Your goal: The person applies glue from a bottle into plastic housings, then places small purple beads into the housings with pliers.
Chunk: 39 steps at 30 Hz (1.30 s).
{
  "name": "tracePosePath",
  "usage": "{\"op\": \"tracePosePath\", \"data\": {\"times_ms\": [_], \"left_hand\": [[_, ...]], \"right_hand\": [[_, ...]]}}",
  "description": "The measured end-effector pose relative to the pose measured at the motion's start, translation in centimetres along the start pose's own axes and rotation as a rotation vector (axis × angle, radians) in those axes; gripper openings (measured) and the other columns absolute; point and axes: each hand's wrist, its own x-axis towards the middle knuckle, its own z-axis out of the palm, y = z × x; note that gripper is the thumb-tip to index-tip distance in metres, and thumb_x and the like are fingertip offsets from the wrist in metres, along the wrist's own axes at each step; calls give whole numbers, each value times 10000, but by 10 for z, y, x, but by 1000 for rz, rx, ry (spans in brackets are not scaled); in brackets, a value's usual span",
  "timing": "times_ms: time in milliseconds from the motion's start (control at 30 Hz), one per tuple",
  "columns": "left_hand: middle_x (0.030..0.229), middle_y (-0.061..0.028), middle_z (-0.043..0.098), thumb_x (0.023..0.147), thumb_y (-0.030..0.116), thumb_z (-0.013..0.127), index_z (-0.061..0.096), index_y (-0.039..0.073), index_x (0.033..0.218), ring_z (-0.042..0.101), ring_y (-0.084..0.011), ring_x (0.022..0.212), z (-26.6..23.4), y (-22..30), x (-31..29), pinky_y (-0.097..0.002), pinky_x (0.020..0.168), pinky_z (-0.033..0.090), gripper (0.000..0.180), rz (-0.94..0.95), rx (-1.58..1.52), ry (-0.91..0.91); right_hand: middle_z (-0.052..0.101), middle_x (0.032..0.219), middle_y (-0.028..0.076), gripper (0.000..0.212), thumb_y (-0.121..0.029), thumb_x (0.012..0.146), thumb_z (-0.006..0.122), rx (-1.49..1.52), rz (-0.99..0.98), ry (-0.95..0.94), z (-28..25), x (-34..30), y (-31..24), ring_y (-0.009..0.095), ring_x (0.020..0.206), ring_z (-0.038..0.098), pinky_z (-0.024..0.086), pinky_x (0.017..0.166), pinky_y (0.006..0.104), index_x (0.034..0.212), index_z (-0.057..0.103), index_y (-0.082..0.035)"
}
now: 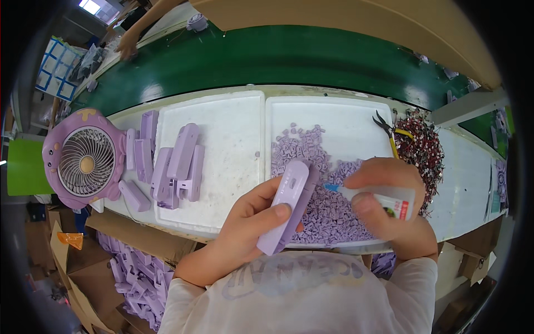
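My left hand (253, 220) is closed round a long purple plastic housing (286, 209), held tilted with its rounded end up. In my right hand (386, 181) is a white glue bottle (396, 205) with a blue nozzle tip (332, 187). The tip points left, close to the housing's open side; whether they touch I cannot tell. Beneath both hands, a heap of small purple plastic pieces (334, 217) lies in a white foam tray (356, 117). More purple housings (182, 153) are piled in the other white tray (222, 117) on the left.
A purple animal-shaped fan (83, 158) stands at far left. Yellow-handled pliers (394, 142) lie beside a heap of small red and black parts (425, 156) at right. Beyond runs a green conveyor belt (267, 61), with another person's hand (128, 44) over it. A box of housings (136, 273) sits below left.
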Motion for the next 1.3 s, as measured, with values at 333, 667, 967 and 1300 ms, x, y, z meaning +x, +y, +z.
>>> {"op": "tracePosePath", "data": {"times_ms": [333, 667, 967, 1300], "left_hand": [[1055, -81, 535, 840, 135, 581, 381, 23, 1293, 549, -149, 900, 9, 3, -7, -291, 790, 483, 508, 22, 78, -13], [1121, -93, 511, 837, 134, 589, 369, 15, 1302, 519, -153, 979, 7, 0, -7, -313, 816, 481, 528, 71, 93, -60], [1111, -94, 512, 836, 148, 598, 367, 11, 1302, 521, -154, 973, 8, 1, -9, -310, 816, 478, 538, 69, 97, -64], [1089, -94, 520, 833, 147, 600, 369, 10, 1299, 533, -157, 946, 10, 2, -9, -305, 810, 478, 538, 80, 108, -48]], "right_hand": [[646, 675, 89, 191, -41, 647, 710, -12, 20, 4, 7, -2, -2, 178, 541, 627, 490, 505, 255, 816, 627, -6], [644, 671, 91, 179, -35, 655, 703, 1, 32, 14, 9, -2, -4, 178, 535, 625, 489, 499, 257, 814, 626, -7], [644, 678, 86, 179, -38, 651, 709, 24, 9, -1, 9, -4, -3, 183, 540, 629, 485, 495, 250, 809, 634, -1], [595, 620, 104, 184, -156, 726, 640, 94, 102, 28, 14, -4, -8, 201, 517, 567, 445, 499, 277, 788, 637, 17]]}}
